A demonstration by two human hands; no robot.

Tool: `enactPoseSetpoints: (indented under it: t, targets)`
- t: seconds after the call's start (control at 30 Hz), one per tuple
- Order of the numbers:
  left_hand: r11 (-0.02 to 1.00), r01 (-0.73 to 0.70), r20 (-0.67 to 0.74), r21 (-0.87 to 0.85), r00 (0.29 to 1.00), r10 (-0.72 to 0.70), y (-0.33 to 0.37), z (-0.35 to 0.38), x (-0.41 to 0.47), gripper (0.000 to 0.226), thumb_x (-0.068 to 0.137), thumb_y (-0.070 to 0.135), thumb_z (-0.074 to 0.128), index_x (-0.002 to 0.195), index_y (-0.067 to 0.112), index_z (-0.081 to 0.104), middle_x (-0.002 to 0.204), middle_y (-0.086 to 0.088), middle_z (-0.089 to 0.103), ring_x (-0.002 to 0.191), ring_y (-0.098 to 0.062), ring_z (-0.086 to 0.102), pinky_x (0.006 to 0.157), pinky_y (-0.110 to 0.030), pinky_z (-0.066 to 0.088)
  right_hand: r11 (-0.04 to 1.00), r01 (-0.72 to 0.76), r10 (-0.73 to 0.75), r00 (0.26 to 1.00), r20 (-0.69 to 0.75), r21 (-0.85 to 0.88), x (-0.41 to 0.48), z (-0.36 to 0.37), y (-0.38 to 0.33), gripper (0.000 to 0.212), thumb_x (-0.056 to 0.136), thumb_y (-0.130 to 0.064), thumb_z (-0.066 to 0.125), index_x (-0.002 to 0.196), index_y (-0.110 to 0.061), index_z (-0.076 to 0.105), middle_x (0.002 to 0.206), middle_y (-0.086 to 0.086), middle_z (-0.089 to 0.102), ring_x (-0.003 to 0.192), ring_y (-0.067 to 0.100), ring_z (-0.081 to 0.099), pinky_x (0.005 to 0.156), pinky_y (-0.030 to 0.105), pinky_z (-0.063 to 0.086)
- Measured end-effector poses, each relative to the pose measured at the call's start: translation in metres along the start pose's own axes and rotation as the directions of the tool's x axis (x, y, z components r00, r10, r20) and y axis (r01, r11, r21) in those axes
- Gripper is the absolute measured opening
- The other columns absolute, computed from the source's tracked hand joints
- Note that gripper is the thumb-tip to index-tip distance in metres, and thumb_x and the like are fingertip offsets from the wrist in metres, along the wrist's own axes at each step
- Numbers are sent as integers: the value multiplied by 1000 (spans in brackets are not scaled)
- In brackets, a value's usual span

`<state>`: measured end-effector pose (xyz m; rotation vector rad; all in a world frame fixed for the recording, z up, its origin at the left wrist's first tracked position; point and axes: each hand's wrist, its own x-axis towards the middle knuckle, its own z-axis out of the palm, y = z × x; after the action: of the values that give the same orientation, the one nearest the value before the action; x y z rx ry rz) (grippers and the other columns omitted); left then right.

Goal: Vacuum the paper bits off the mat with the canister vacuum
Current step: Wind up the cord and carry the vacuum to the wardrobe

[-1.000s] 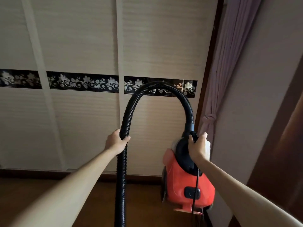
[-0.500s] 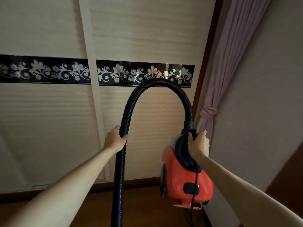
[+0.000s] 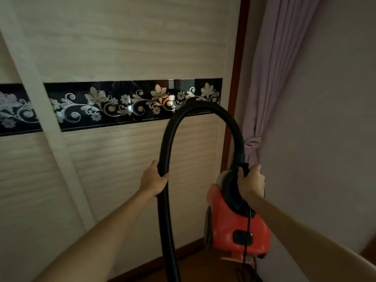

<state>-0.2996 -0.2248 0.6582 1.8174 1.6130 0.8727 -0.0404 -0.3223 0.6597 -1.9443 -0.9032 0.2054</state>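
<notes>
A red canister vacuum [image 3: 230, 226] hangs in the air at the lower right, carried by its black top handle, which my right hand [image 3: 251, 183] grips. Its black ribbed hose [image 3: 203, 107] arches up from the canister's top and drops down the middle of the view. My left hand [image 3: 153, 182] is closed around the hose partway down. A black power cord [image 3: 248, 237] dangles along the canister. The hose's lower end runs out of the frame. No mat and no paper bits are in view.
Pale sliding wardrobe doors [image 3: 122, 47] with a black floral band [image 3: 122, 104] fill the background. A tied-back mauve curtain [image 3: 270, 78] hangs at the right beside a plain wall [image 3: 335, 119]. Brown wooden floor [image 3: 203, 267] shows at the bottom.
The view has swung to the right and tilted, so the wardrobe band has shifted left. Both hands keep the same grips on hose and handle, and the vacuum stays lifted.
</notes>
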Motion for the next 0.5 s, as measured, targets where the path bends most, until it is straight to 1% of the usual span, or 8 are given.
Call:
enactPoseSetpoints:
  t: [0.07,0.13,0.23,0.33,0.37,0.43,0.5]
  targets:
    - [999,-33,26,3,999,33,0,8,26,26,93,29,65,111,20,48,103,2,61,80,-22,64,60,-34,56,1000,-18,17,999,-38,-24,14,10,-2,26,99,-32,49,97,-10,37,84,11,51,80,36,58,68,52,55]
    - [998,-63,51,-8,997,64,2,14,48,27,93,27,65,112,18,48,105,3,58,81,-22,63,63,-33,56,998,-37,34,997,-66,-49,26,16,-4,25,99,-31,49,96,-10,36,88,15,54,81,39,61,65,51,55]
    - [992,-129,93,1,987,128,7,24,82,31,93,28,65,116,17,48,105,5,55,80,-21,61,64,-31,53,993,-79,69,991,-113,-85,44,22,-6,24,99,-31,50,96,-11,36,89,18,58,76,40,62,55,44,52]
    - [983,-181,171,-31,968,184,6,39,117,29,93,29,66,112,18,47,103,4,57,79,-19,61,61,-28,50,987,-127,108,978,-176,-97,56,30,-6,24,100,-29,50,95,-11,36,83,15,57,65,32,58,44,32,41]
    - [979,-200,198,-45,958,205,5,44,128,28,93,30,66,110,18,47,102,4,59,77,-17,61,59,-27,49,985,-140,118,973,-198,-99,57,34,-5,23,100,-28,50,95,-11,36,79,11,55,60,29,56,43,31,39]
    - [969,-241,256,-61,934,249,3,55,150,27,93,32,66,107,18,47,101,1,61,72,-13,59,53,-26,47,978,-183,153,956,-252,-99,56,39,-7,23,100,-28,50,96,-10,36,72,6,51,57,24,53,44,33,40]
    - [957,-272,322,-96,902,288,4,64,167,28,93,32,65,108,17,47,100,0,60,69,-11,57,48,-25,46,966,-238,197,928,-315,-97,49,44,-9,23,100,-28,50,96,-10,36,72,3,49,60,26,54,48,37,45]
